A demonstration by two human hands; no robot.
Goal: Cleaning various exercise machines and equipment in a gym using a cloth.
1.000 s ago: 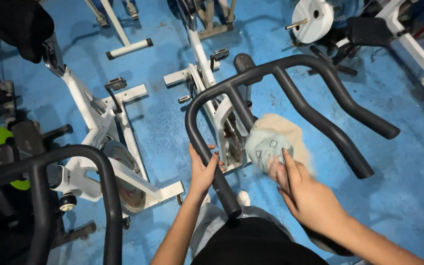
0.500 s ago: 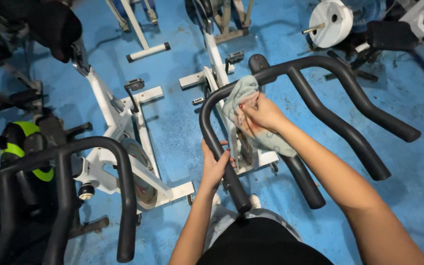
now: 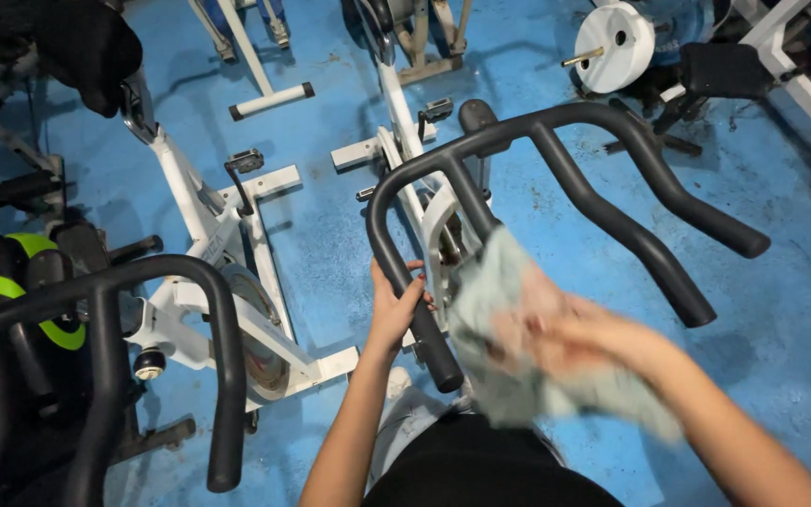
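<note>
At centre of the head view: black handlebar point(image 3: 556, 160) of an exercise bike, its bars running out toward 3 o'clock and back toward 6 o'clock.
Left hand: left hand point(image 3: 394, 305) was wrapped firmly round the near-left bar, in the same place as half a second earlier.
Right hand: right hand point(image 3: 565, 340) was blurred with motion, its grip closed on a pale green cloth point(image 3: 509, 329).
Change: half a second earlier the cloth sat up on the top bend of the bar at 12 o'clock; it had since come down to 5 o'clock of the left hand, over the inner bar.
Reading: the upper bend looked wiped; the stroke appeared to be running down the inner bar. The two right-hand bars showed no cloth on them.
Edges: cloth lay just beside the left hand, near the bar's end cap.
Open room: blue floor point(image 3: 781, 310) lay bare at 3 o'clock.
Crowding: a white bike frame point(image 3: 208, 225) and a second black handlebar point(image 3: 143, 282) stood at 9 o'clock.
</note>
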